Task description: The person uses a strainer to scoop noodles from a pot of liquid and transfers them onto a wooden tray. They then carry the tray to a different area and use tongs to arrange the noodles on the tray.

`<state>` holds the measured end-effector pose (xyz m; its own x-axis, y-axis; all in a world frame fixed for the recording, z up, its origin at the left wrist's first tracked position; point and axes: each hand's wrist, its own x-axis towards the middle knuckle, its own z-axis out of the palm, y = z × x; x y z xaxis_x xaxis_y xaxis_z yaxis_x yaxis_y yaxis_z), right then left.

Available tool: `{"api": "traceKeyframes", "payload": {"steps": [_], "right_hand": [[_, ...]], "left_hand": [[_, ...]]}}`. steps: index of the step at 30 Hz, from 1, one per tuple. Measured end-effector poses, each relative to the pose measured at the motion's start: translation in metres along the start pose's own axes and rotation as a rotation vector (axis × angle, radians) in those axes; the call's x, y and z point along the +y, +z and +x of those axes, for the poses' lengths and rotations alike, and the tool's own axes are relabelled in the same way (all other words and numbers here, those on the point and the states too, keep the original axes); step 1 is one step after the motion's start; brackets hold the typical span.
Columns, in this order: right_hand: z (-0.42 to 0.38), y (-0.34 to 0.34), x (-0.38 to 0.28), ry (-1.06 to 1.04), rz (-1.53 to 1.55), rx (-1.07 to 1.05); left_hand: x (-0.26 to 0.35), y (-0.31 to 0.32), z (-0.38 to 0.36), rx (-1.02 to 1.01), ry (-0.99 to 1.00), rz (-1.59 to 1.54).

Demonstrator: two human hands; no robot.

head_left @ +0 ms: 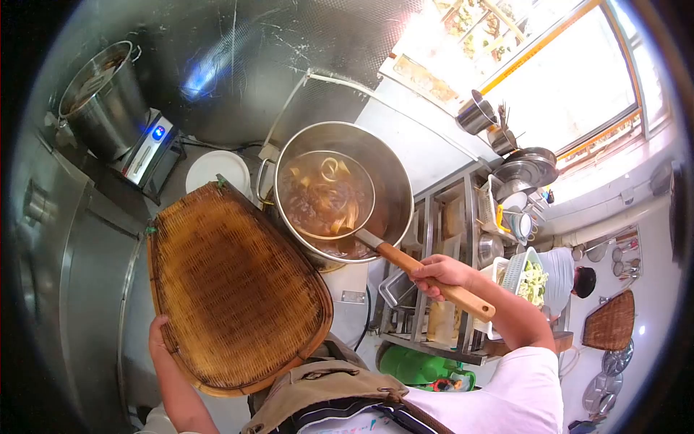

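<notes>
My right hand is closed round the wooden handle of a large round strainer. The strainer's bowl sits inside a big steel pot, where brown liquid bubbles round pale flat strips. My left hand grips the left edge of a woven bamboo tray, browned in the middle. The tray is beside the pot, at its lower left. Most of the left hand's fingers are hidden behind the tray.
A tall steel pot stands on a cooker at the upper left. Behind the tray lies a white round lid. On the right are a metal rack, a basket of cut greens and another person. Something green is below.
</notes>
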<state>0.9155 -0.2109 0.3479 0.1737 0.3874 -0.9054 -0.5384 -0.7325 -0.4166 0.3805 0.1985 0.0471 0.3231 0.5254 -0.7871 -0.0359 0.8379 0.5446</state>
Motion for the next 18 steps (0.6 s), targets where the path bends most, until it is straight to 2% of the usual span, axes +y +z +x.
{"api": "traceKeyframes", "payload": {"steps": [3,6,9,17,18], "right_hand": [[-0.013,0.007,0.015,-0.013,0.125,-0.035],[-0.021,0.019,0.030,-0.062,0.216,-0.047],[-0.027,0.030,0.042,-0.117,0.164,0.012],[-0.066,0.078,0.054,-0.117,0.264,0.127],[-0.059,0.083,0.055,-0.175,0.185,0.172]], "left_hand": [[0.002,-0.004,0.008,0.004,0.028,0.075],[0.011,0.030,-0.025,0.029,0.026,0.052],[0.017,0.050,-0.046,0.094,0.013,0.050],[0.009,0.010,-0.014,-0.067,-0.011,0.061],[0.009,0.007,-0.012,-0.079,-0.019,0.073]]}}
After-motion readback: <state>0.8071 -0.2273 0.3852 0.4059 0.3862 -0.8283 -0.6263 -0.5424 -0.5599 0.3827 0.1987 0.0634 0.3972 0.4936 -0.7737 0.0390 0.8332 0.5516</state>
